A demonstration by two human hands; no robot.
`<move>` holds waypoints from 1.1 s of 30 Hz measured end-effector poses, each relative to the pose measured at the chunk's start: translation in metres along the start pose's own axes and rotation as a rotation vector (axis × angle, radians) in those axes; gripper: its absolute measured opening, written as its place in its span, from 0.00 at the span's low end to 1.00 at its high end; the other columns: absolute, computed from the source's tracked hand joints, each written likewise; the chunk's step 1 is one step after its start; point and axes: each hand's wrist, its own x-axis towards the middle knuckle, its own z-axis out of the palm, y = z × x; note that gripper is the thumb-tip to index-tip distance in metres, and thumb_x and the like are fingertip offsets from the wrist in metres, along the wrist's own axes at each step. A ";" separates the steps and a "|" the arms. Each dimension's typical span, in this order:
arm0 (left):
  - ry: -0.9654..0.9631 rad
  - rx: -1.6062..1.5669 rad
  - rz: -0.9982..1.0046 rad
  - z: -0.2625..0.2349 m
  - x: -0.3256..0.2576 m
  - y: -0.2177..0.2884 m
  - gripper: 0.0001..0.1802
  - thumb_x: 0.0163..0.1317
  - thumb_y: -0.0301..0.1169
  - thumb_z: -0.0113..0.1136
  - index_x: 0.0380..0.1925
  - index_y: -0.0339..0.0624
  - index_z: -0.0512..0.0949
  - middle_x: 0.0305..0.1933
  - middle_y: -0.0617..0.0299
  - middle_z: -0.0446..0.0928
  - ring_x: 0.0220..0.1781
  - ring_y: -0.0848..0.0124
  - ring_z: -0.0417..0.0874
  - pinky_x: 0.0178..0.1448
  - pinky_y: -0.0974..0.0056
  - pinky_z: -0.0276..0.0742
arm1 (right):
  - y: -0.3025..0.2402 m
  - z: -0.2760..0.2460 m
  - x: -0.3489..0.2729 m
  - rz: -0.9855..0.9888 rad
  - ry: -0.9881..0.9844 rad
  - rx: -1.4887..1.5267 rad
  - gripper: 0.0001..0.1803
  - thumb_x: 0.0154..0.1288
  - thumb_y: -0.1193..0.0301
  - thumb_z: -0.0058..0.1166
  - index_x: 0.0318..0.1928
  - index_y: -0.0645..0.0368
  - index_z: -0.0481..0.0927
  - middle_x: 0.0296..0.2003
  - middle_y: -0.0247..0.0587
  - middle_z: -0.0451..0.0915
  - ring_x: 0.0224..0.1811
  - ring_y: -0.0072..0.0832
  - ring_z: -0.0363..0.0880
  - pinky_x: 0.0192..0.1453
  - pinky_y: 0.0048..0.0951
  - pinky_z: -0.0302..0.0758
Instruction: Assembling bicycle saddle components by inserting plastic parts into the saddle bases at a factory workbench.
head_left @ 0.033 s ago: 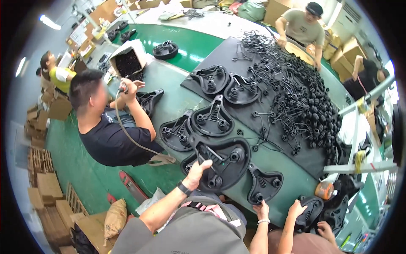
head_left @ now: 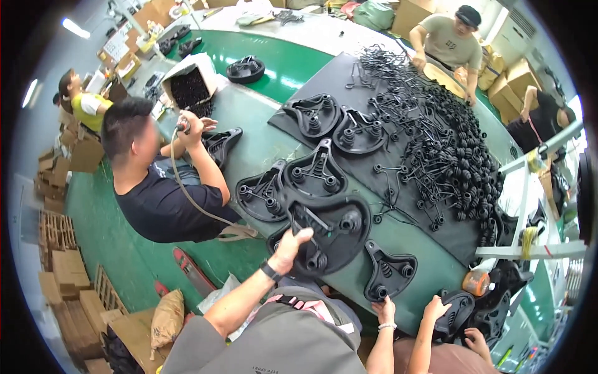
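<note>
Left hand on black plate at bench edge

Left hand (head_left: 291,244) curls its fingers around the near-left rim of the plate (head_left: 339,227), which lies flat on the green bench (head_left: 261,134). Right hand out of view.

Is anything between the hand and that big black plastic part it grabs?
Nothing visible. The left hand already touches the near edge of the big black saddle-shaped part on the green table. The right hand cannot be told apart here.
</note>
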 end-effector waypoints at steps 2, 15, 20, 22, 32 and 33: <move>-0.023 0.019 0.047 -0.017 0.034 0.034 0.23 0.66 0.42 0.67 0.56 0.42 0.78 0.50 0.69 0.80 0.50 0.76 0.78 0.58 0.65 0.75 | 0.004 0.000 0.005 0.002 0.062 -0.029 0.19 0.75 0.54 0.53 0.51 0.57 0.79 0.38 0.42 0.86 0.34 0.37 0.86 0.47 0.44 0.82; 0.450 -0.214 0.166 -0.197 0.329 0.158 0.36 0.57 0.53 0.74 0.54 0.34 0.80 0.51 0.58 0.85 0.47 0.64 0.87 0.57 0.59 0.82 | 0.036 0.026 -0.047 -0.029 0.521 -0.112 0.21 0.75 0.56 0.56 0.58 0.58 0.76 0.37 0.36 0.80 0.31 0.29 0.84 0.33 0.28 0.79; 0.361 -0.251 0.014 -0.249 0.361 0.142 0.37 0.57 0.56 0.72 0.56 0.39 0.79 0.53 0.57 0.85 0.51 0.59 0.87 0.62 0.52 0.82 | 0.033 0.048 -0.077 0.004 0.567 -0.151 0.22 0.74 0.58 0.58 0.59 0.60 0.77 0.39 0.37 0.81 0.31 0.26 0.84 0.32 0.25 0.80; 0.419 -0.236 -0.042 -0.214 0.366 0.140 0.38 0.57 0.58 0.70 0.59 0.42 0.79 0.57 0.58 0.84 0.56 0.58 0.85 0.68 0.50 0.78 | 0.038 0.043 -0.089 0.010 0.576 -0.171 0.23 0.74 0.59 0.58 0.60 0.61 0.77 0.39 0.38 0.82 0.30 0.25 0.84 0.32 0.24 0.80; 0.414 -0.179 -0.042 -0.269 0.420 0.118 0.37 0.66 0.62 0.60 0.62 0.45 0.78 0.64 0.55 0.80 0.60 0.56 0.83 0.70 0.49 0.76 | -0.036 0.093 -0.114 -0.227 0.587 -0.990 0.17 0.67 0.60 0.64 0.37 0.64 0.84 0.27 0.46 0.84 0.30 0.32 0.85 0.37 0.34 0.78; 0.414 -0.165 -0.007 -0.297 0.417 0.133 0.37 0.65 0.63 0.61 0.60 0.45 0.79 0.63 0.56 0.81 0.60 0.56 0.83 0.69 0.48 0.77 | -0.074 0.121 -0.105 -0.344 0.527 -0.939 0.17 0.66 0.60 0.64 0.38 0.64 0.84 0.28 0.48 0.84 0.30 0.34 0.85 0.38 0.35 0.79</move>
